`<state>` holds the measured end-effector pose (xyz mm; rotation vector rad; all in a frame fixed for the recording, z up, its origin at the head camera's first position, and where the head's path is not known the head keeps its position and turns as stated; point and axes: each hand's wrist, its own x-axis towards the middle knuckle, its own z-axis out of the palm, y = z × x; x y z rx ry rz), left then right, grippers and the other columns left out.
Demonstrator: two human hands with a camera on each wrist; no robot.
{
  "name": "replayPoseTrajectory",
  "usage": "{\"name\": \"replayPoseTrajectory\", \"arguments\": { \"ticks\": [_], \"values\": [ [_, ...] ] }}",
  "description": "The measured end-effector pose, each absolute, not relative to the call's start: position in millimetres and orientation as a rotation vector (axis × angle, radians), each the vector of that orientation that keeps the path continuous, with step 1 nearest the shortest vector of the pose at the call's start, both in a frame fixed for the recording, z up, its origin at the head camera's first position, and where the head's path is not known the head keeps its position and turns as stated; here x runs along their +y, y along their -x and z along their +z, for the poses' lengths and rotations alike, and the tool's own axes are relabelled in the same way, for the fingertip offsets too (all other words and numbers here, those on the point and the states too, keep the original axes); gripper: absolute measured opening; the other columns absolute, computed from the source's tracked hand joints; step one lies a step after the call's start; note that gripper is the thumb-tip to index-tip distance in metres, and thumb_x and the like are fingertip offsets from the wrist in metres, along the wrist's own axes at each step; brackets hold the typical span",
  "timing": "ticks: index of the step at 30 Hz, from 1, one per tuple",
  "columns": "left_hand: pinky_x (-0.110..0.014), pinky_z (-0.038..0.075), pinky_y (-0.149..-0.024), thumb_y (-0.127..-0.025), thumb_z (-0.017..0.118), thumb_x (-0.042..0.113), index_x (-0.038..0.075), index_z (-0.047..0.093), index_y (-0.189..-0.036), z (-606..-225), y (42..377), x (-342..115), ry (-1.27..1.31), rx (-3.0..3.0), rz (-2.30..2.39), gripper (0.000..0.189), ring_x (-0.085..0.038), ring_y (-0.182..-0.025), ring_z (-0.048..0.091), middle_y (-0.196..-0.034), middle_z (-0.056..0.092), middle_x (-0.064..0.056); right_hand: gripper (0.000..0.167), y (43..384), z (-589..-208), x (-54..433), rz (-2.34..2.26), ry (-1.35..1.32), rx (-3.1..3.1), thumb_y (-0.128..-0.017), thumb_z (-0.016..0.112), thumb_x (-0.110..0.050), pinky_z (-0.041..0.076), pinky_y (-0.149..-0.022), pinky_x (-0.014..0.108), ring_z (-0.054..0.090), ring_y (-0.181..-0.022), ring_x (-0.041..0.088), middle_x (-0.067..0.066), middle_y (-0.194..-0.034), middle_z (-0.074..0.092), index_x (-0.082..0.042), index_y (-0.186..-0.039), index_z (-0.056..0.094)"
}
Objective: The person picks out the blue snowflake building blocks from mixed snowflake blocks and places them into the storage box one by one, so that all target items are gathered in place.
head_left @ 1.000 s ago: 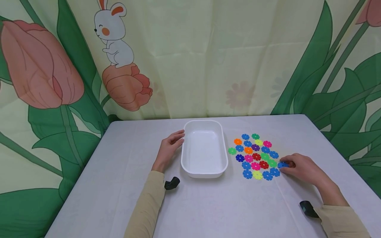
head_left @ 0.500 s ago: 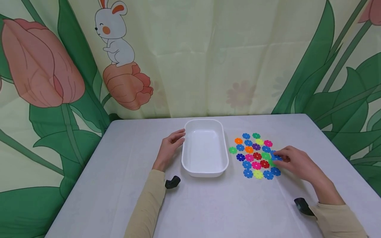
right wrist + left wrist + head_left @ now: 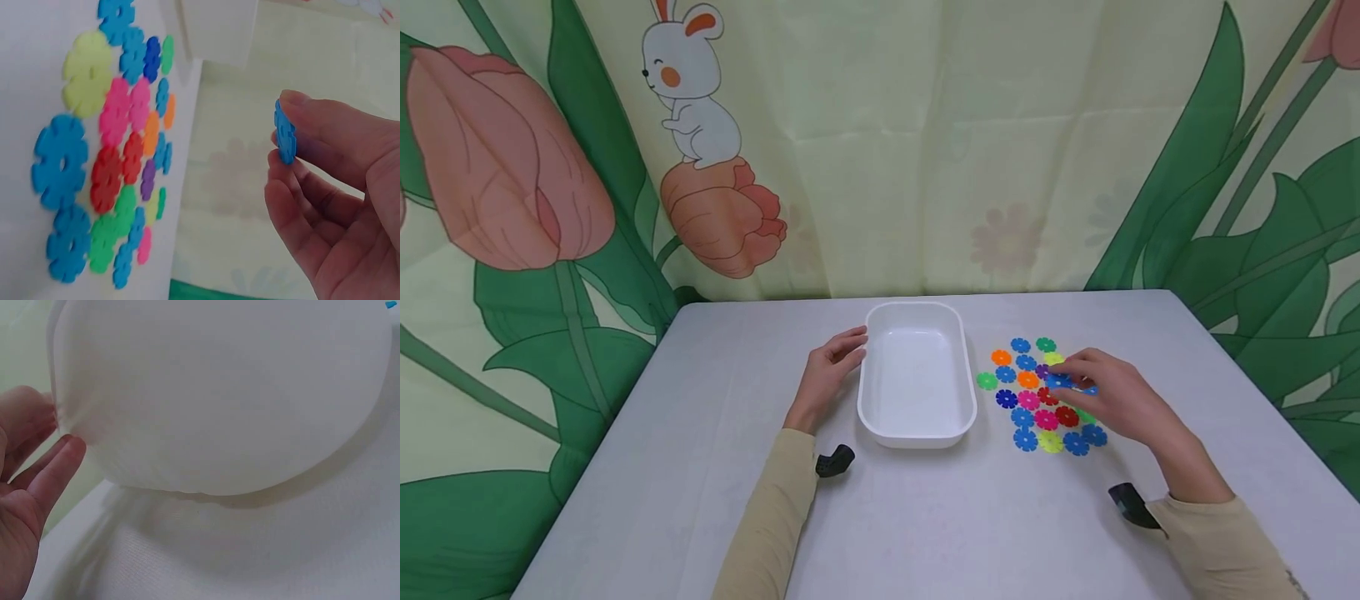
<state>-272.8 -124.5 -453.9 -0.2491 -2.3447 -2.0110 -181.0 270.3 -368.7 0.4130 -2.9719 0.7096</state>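
My right hand (image 3: 1123, 398) pinches a blue snowflake disc (image 3: 285, 132) between thumb and fingertips, held up above a spread of snowflake discs. The notched discs on the table include a red disc (image 3: 106, 180), a yellow disc (image 3: 87, 74) and a pink disc (image 3: 1028, 401). A white rectangular tray (image 3: 917, 375) stands left of them with nothing inside. At its left side, my left hand (image 3: 826, 377) touches the tray near the rim with loosely extended fingers. In the left wrist view, its fingertips meet the outer wall of the tray (image 3: 219, 394).
A white cloth covers the table (image 3: 970, 533). Behind its back edge hangs a curtain (image 3: 880, 167) printed with tulips and a rabbit. A black device (image 3: 835, 461) sits at the left wrist and another black device (image 3: 1133, 505) at the right.
My right hand, with the blue disc pinched, has lifted from the right edge of the spread and moved left over the other discs. The left hand and tray stay in place.
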Motion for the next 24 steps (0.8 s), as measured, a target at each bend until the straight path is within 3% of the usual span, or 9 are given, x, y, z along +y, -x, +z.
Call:
{"name": "replayPoseTrajectory", "arguments": {
  "ticks": [17, 24],
  "values": [
    [-0.034, 0.041, -0.108, -0.094, 0.067, 0.02, 0.008, 0.067, -0.125, -454.9, 273.3, -124.8, 0.239, -2.366, -1.997, 0.033, -0.009, -0.13, 0.048, -0.135, 0.056, 0.013, 0.043, 208.1, -346.0, 220.6, 0.836, -0.485, -2.878, -0.085, 0.077, -0.017, 0.06, -0.068, 0.037, 0.059, -0.098, 0.035, 0.02, -0.118, 0.057, -0.003, -0.124, 0.065],
    [-0.033, 0.042, -0.107, -0.093, 0.068, 0.021, 0.011, 0.068, -0.123, -455.8, 274.2, -125.1, 0.25, -2.355, -1.993, 0.032, -0.008, -0.128, 0.049, -0.134, 0.057, 0.014, 0.039, 225.3, -339.1, 204.2, 0.882, -0.538, -2.847, -0.088, 0.073, -0.014, 0.059, -0.076, 0.043, 0.06, -0.102, 0.035, 0.018, -0.12, 0.058, -0.003, -0.125, 0.065]
  ]
}}
